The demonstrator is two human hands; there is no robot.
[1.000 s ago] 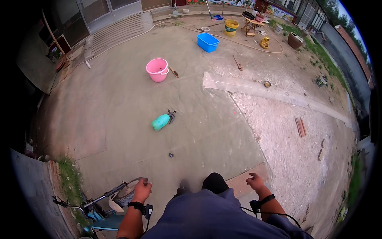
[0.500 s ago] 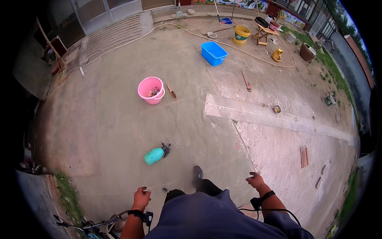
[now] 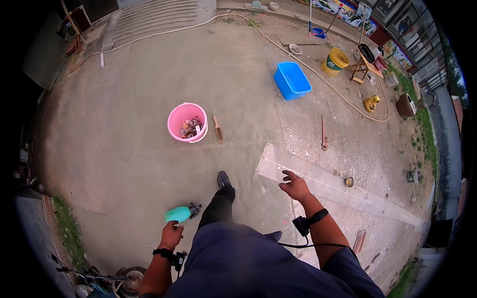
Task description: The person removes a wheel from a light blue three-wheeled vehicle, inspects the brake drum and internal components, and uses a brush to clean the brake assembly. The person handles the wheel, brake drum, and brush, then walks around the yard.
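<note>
pink bucket (image 3: pixel 187 122) holding scraps, empty blue tub (image 3: pixel 292 80)

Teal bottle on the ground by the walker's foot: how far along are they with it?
Nothing looks done with it yet: the teal bottle lies on the concrete, far from the pink bucket that holds small items. The left hand is close beside it but not gripping; the right hand is empty, fingers spread. Picking it up remains.
</note>
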